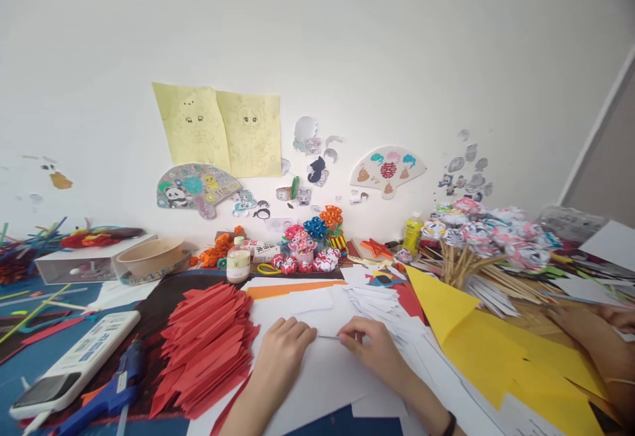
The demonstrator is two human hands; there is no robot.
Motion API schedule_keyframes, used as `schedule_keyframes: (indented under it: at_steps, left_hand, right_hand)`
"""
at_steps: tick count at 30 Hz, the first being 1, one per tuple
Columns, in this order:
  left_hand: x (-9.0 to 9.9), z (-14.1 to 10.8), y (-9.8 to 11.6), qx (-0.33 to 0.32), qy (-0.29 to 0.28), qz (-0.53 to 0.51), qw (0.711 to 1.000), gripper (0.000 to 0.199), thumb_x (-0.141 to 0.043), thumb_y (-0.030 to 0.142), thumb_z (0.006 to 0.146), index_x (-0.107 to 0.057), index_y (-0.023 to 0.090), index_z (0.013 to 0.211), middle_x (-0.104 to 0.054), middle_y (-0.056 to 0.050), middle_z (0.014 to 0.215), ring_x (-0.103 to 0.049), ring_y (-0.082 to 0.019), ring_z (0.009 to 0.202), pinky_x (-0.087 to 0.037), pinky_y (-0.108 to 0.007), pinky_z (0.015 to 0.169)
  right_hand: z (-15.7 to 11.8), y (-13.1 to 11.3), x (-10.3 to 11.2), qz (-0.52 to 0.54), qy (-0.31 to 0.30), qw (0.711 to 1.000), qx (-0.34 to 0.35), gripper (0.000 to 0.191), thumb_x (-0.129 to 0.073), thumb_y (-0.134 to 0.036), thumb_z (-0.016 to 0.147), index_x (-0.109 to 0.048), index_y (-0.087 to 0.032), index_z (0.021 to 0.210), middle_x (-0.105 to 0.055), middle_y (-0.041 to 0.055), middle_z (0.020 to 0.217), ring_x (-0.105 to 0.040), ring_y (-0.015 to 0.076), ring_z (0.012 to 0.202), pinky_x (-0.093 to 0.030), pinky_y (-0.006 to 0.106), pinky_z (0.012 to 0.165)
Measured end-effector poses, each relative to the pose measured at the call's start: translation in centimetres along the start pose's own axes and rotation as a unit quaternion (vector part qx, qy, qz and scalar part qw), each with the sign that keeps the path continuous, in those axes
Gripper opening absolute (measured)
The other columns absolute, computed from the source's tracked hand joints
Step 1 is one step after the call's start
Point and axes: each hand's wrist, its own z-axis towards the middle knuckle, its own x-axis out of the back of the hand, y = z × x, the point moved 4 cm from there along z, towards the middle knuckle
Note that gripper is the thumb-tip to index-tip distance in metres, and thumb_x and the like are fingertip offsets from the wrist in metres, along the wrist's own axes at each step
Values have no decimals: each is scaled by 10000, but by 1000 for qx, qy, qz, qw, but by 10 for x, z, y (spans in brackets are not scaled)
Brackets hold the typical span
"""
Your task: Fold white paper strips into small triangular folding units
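Observation:
My left hand (288, 343) is closed, its fingers curled at the edge of a white paper (328, 350). Opposite it, my right hand (371, 347) pinches the same paper between thumb and fingers. A thin dark line, like a fold or raised edge, runs between both hands. More white sheets (307, 406) lie under them. Left of my left hand is a thick pile of folded red paper strips (208, 350). Beyond my right hand lie folded white paper strips (380, 307).
Yellow paper (501, 350) covers the right side, near another person's hands (580, 330). A blue glue gun (116, 383) and white power strip (79, 363) are at left. A bottle (239, 261), paper flowers (301, 241) and wooden sticks (459, 264) stand along the wall.

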Motion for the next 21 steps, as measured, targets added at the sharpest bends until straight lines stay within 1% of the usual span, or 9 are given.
schedule_keyframes:
  at_steps: [2, 4, 7, 11, 14, 16, 18, 20, 21]
  left_hand:
    - [3, 0, 0, -3, 9, 3, 1000, 157, -482, 147, 905, -612, 211, 966, -657, -23, 834, -556, -185, 759, -349, -311, 646]
    - [6, 0, 1, -3, 17, -2, 1000, 175, -469, 145, 911, -605, 218, 994, -662, -26, 894, -555, -190, 795, -356, -311, 664]
    - [8, 2, 3, -5, 22, -12, 1000, 194, -447, 155, 921, -599, 224, 1020, -656, -33, 951, -546, -199, 832, -367, -315, 689]
    - [8, 3, 5, -18, 13, -14, 1000, 206, -446, 147, 918, -587, 217, 1051, -648, -42, 959, -535, -205, 838, -375, -323, 707]
    - [7, 3, 9, -28, 10, -18, 999, 239, -446, 118, 906, -574, 219, 1081, -640, -45, 978, -530, -206, 837, -381, -325, 708]
    - [8, 4, 12, -26, 12, -26, 999, 289, -436, 106, 903, -548, 232, 1138, -629, -49, 1021, -531, -209, 861, -387, -327, 725]
    - [8, 7, 12, -2, 12, -32, 999, 340, -443, 135, 904, -494, 247, 1221, -603, -59, 1098, -528, -218, 924, -393, -335, 765]
    - [6, 13, 6, 49, 11, -23, 998, 379, -457, 173, 900, -446, 242, 1273, -564, -74, 1175, -514, -234, 997, -393, -352, 808]
    - [4, 17, 2, 77, 5, -13, 997, 386, -463, 187, 896, -438, 233, 1278, -548, -81, 1200, -506, -242, 1026, -391, -361, 822]
  right_hand:
    - [1, 4, -2, 30, -22, 999, -35, 255, -588, -408, 827, -721, -191, 834, -702, 44, 746, -609, 175, 669, -470, 279, 618]
    - [1, 8, -2, 49, -29, 997, -55, 244, -640, -409, 783, -724, -191, 855, -706, 44, 750, -619, 183, 682, -480, 281, 623]
    - [2, 11, 1, 73, -20, 996, -55, 249, -690, -395, 737, -722, -179, 857, -707, 60, 795, -625, 194, 715, -493, 292, 641]
    - [2, 12, 5, 114, -16, 992, -57, 293, -715, -401, 708, -713, -162, 875, -697, 84, 865, -631, 207, 760, -512, 315, 686]
    - [1, 10, 7, 143, -26, 987, -71, 309, -704, -421, 722, -706, -160, 886, -698, 83, 851, -637, 217, 792, -517, 328, 720]
    - [0, 8, 12, 143, -17, 988, -63, 283, -688, -417, 741, -704, -163, 865, -696, 79, 841, -640, 220, 802, -518, 329, 730]
    - [0, 8, 23, 110, 33, 992, -42, 240, -675, -393, 756, -700, -169, 839, -691, 77, 860, -636, 216, 789, -517, 327, 726]
    - [-2, 11, 40, 43, 126, 991, -30, 206, -649, -366, 776, -691, -176, 841, -686, 81, 894, -623, 210, 750, -509, 336, 714]
    - [-3, 14, 50, 0, 177, 984, -30, 197, -632, -355, 788, -686, -178, 855, -684, 85, 912, -613, 208, 727, -501, 347, 714]
